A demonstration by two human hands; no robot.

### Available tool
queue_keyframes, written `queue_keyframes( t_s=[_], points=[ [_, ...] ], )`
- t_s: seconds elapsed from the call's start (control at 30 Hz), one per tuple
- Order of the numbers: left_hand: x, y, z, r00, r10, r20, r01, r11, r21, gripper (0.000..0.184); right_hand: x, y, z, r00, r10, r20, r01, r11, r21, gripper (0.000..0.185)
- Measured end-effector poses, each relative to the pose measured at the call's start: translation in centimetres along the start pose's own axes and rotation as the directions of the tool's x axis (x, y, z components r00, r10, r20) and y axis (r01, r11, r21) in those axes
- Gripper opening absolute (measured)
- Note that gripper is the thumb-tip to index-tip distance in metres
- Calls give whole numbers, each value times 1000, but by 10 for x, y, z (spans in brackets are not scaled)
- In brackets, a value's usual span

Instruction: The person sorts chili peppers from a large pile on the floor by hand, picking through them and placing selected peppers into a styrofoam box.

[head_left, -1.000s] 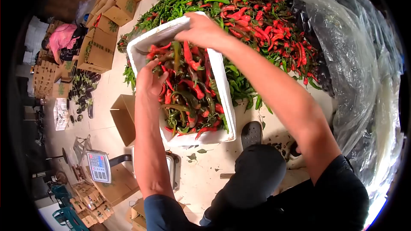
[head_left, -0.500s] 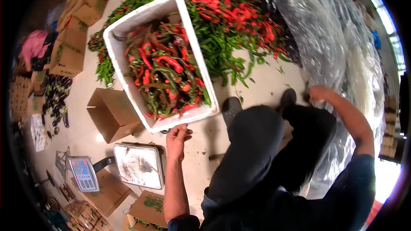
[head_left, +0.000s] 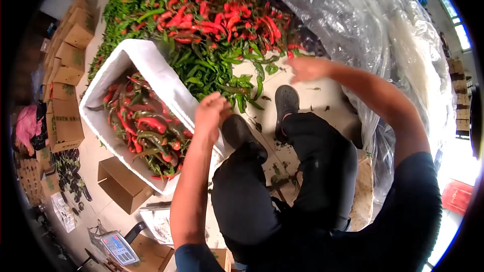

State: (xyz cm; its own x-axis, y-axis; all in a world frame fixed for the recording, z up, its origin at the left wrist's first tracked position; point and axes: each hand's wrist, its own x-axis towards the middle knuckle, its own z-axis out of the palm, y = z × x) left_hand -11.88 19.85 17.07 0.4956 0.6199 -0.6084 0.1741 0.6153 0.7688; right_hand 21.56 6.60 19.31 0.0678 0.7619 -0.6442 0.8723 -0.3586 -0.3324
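Note:
A white foam box (head_left: pixel 156 65) holds red and dark green peppers (head_left: pixel 146 123) and is tilted toward the left. My left hand (head_left: pixel 212 115) is at the box's right side, its fingers curled; whether they grip the wall is unclear. My right hand (head_left: pixel 308 68) is stretched out above the floor near the lower right edge of the pepper pile (head_left: pixel 217 25), fingers apart and slightly blurred, holding nothing. The pile has red peppers in the middle and green ones around them.
An open cardboard box (head_left: pixel 123 184) and a scale (head_left: pixel 159 221) with its display (head_left: pixel 120 248) stand at lower left. Cartons (head_left: pixel 65 116) line the left side, near a person in pink (head_left: pixel 29 126). Clear plastic sheeting (head_left: pixel 363 35) lies at right. My shoes (head_left: pixel 287 102) are on the floor.
The foam box has tipped to the left. My left hand has moved from its lower edge up to its right side. My right hand has swung from the right toward the pile.

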Motion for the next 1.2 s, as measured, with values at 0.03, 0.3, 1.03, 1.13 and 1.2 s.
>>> queue_keyframes(
  t_s=[0.03, 0.3, 1.03, 1.13, 1.2],
  points=[
    [37, -8, 3, 996, -37, -83, 32, 998, -62, 39, 31, -1, 2, 997, -51, -59, 53, 998, 35, 77],
    [138, -108, 17, 832, -324, -451, 208, 935, -287, 13, 213, -58, 103, 946, -256, -200, 257, 966, -21, 43],
    [306, 66, 59, 962, -108, -253, 57, 978, -199, 82, 291, 35, -112, 760, 274, -590, 199, 765, 612, 57],
    [314, 59, 73, 939, -65, -339, -50, 946, -321, 49, 316, 24, -124, 745, 213, -632, 134, 880, 455, 51],
    [308, 66, 89, 927, -52, -371, -69, 949, -306, 51, 318, 20, -140, 839, 141, -525, 101, 909, 405, 49]
  ],
)
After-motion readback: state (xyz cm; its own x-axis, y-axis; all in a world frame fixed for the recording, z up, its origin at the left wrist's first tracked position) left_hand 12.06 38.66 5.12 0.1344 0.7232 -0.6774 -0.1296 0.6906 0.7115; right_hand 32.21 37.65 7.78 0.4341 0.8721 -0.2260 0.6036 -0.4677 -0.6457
